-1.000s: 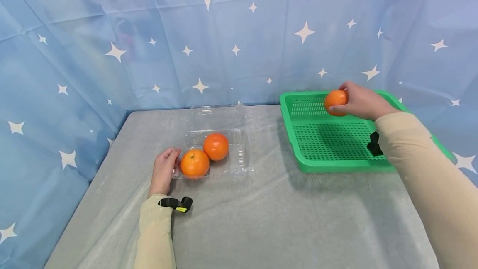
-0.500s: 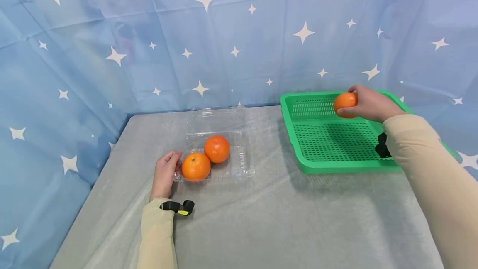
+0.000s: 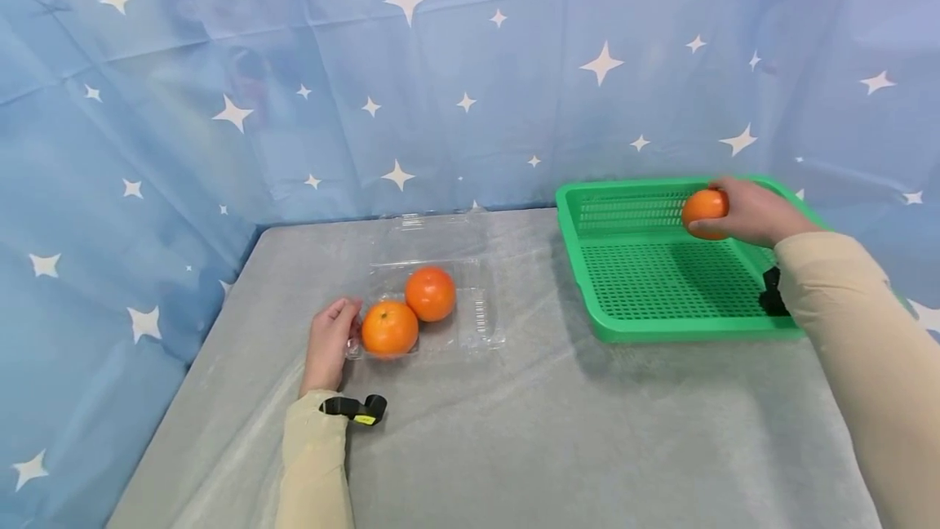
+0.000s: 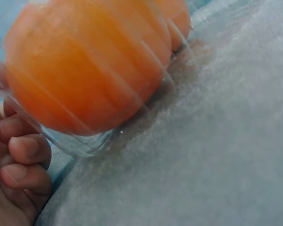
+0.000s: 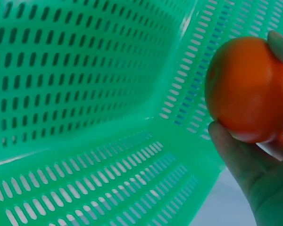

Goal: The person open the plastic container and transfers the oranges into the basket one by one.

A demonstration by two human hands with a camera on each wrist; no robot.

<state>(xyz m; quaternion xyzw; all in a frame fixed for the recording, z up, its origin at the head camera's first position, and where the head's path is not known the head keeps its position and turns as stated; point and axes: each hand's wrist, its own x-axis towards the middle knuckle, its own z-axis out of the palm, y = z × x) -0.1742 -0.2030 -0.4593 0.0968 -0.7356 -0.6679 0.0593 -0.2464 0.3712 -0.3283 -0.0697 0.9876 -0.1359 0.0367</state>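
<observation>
nearest, two beige sleeves [image 3: 316, 460] are noted, both cut off by the frame edges. a black wrist device [image 3: 356, 409] is strapped at the left cuff; its counterpart at the right cuff is mostly hidden by fabric. the tabletop [image 3: 558, 431] is covered in grey, finely napped, slightly wrinkled cloth.

by the left hand [image 3: 326, 345], fingers curled, the near left edge of a clear plastic container [image 3: 481, 313] is pinched; the thumb's contact is poorly shown in the left wrist view. the container is thin, glossy and ribbed, with its lid laid back on the far side; the lid's outline is hard to make out. inside, two rounded orange fruits [image 3: 390, 329] are seated diagonally at the left; whether they touch cannot be confirmed. in the left wrist view the farther one is largely hidden and cut off.

to the right, a green plastic basket [image 3: 698, 331] is set, shallow and rectangular, with slotted walls and floor; its right side is partly covered by the arm. above its floor, a smooth orange fruit [image 3: 701, 209] is gripped between thumb and fingers by the right hand [image 3: 760, 215], part of which is cropped in the right wrist view.

farthest, a creased blue curtain [image 3: 514, 64] is seen, printed with white four-pointed stars.
</observation>
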